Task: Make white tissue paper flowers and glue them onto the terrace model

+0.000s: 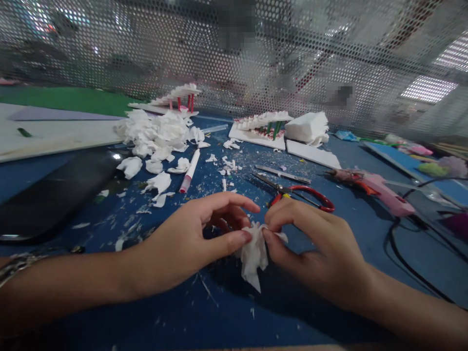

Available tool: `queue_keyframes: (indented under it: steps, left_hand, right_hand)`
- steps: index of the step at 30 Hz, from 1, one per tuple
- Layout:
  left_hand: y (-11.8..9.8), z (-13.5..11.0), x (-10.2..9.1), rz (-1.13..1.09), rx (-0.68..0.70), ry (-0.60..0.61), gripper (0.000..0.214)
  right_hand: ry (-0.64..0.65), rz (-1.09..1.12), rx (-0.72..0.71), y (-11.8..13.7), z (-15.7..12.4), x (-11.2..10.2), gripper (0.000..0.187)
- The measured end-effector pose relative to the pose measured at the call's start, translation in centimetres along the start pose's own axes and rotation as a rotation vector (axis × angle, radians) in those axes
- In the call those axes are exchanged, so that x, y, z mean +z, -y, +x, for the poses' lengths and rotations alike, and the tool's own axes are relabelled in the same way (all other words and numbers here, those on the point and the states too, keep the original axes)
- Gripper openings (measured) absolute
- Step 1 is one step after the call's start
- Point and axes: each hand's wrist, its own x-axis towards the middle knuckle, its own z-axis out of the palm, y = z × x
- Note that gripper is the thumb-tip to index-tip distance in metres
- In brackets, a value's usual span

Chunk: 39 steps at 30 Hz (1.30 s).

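Observation:
A crumpled piece of white tissue paper (253, 253) hangs between my two hands, above the blue tabletop. My left hand (215, 226) pinches its left side with thumb and fingers, the index finger arched above. On the other side, my right hand (310, 243) grips the upper right edge between thumb and curled index finger. Just beyond my right hand lie red-handled scissors (323, 197) and metal tweezers (283, 173). A white marker with a red end (190, 170) rests past my left hand. Behind it is a heap of crumpled white tissue pieces (153, 134).
A black phone-like slab (58, 192) lies at left. At right sits a pink glue gun (383, 190) with a black cable (405, 268). Two small stair models (261, 122) and a white tissue stack (307, 127) stand before the perforated metal screen (183, 53). Paper scraps litter the tabletop.

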Motion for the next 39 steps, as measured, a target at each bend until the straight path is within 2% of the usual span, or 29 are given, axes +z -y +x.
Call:
queue_keyframes:
  steps: [1,5,9,13,17,22,25,28,32,39]
  left_hand:
    - [-0.1,0.0,-0.1,0.055,0.03,-0.015,0.023]
    - [-0.3,0.0,-0.4,0.242,0.115,-0.024,0.026]
    - [0.0,-0.1,-0.5,0.304,0.173,-0.014,0.031]
    - [0.3,-0.3,-0.4,0.27,0.186,0.013,0.029]
    - [0.3,-0.2,-0.5,0.182,0.189,0.039,0.028]
    - [0.4,0.0,-0.7,0.093,0.14,0.022,0.024]
    - [0.5,0.1,-0.7,0.047,0.105,0.022,0.022]
    - [0.4,0.2,-0.7,-0.003,0.098,0.046,0.021]
    - [0.2,0.3,-0.7,-0.042,0.08,0.078,0.019]
    - [0.4,0.1,-0.5,-0.011,0.087,0.091,0.019]
  right_hand:
    - [0.017,0.01,0.003,0.0,0.1,-0.1,0.011]
    - [0.112,0.077,-0.04,-0.1,0.4,-0.2,0.03]
    - [0.137,0.156,-0.014,-0.2,0.4,-0.2,0.014]
    - [0.128,0.212,0.064,-0.1,0.5,-0.3,0.008]
    - [0.144,0.231,0.1,0.0,0.8,-0.8,0.01]
    - [0.219,0.231,0.095,-0.2,0.7,-1.5,0.023]
    - [0.182,0.192,0.049,-0.4,0.7,-1.4,0.028]
    - [0.143,0.189,-0.011,-0.6,1.0,-1.2,0.021]
    - [0.166,0.206,-0.064,-0.6,1.3,-1.1,0.014]
    - [0.169,0.206,0.082,-0.5,0.8,-1.1,0.007]
